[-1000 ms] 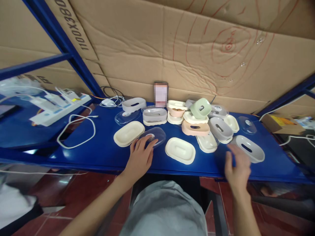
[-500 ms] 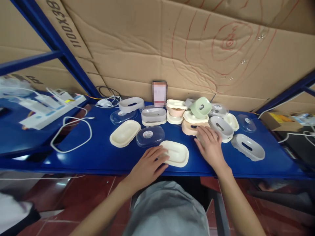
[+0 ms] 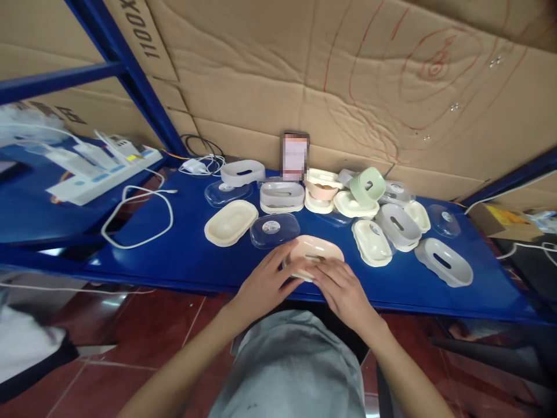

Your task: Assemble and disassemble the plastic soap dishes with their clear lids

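A peach oval soap-dish part (image 3: 314, 251) with a slot in its top sits on a cream oval tray near the front edge of the blue shelf (image 3: 183, 261). My left hand (image 3: 264, 283) grips its left end and my right hand (image 3: 340, 287) presses on its near right side. Just left of it lie a clear oval lid (image 3: 275, 230) with a round label and a cream tray (image 3: 231, 222). To the right lie a cream tray with a clear cover (image 3: 371, 241) and two grey slotted parts (image 3: 444, 262).
A heap of grey, cream, peach and green dish parts (image 3: 368, 186) stands at the back against the cardboard wall. A white cable (image 3: 130, 223) loops at the left, beside a power strip (image 3: 102, 180). A blue post (image 3: 126, 75) rises at the back left.
My right hand came from the shelf's right front to the pile, took the peach part and brought it down onto the cream tray. My left hand went from the clear lid to that tray.
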`<move>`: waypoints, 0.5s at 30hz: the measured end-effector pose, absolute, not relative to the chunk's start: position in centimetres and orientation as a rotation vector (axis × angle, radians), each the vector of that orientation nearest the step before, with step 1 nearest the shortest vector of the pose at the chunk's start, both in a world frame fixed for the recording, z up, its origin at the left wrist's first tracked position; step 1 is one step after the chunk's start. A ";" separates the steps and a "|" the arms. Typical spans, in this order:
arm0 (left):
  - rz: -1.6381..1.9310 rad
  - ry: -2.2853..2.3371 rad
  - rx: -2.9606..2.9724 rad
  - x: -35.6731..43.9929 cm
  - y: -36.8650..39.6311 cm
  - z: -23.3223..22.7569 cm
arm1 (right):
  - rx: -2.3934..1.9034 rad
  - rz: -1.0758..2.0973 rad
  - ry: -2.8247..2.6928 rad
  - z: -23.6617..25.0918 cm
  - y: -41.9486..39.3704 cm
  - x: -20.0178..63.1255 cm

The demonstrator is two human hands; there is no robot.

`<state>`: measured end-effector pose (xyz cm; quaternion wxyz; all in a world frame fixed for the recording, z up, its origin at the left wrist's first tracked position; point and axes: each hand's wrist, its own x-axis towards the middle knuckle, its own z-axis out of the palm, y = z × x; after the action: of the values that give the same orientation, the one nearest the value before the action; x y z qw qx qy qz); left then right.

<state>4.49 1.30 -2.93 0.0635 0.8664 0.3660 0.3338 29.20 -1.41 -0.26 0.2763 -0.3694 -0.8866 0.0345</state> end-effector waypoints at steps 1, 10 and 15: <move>1.030 1.121 2.610 4.5 1.3 -2.9 | -0.982 0.110 -2.393 -0.4 -1.3 29.3; 1.108 1.218 2.517 3.8 1.3 -2.0 | -0.997 0.071 -2.454 -1.2 -1.0 29.2; 0.948 1.575 2.503 1.8 4.3 -2.0 | -1.105 0.047 -2.411 -1.6 -1.6 29.5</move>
<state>1.81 4.27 -2.00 0.0179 0.8059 0.5070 0.3053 29.55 -1.60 -1.59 0.2419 -0.4042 -0.8819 0.0172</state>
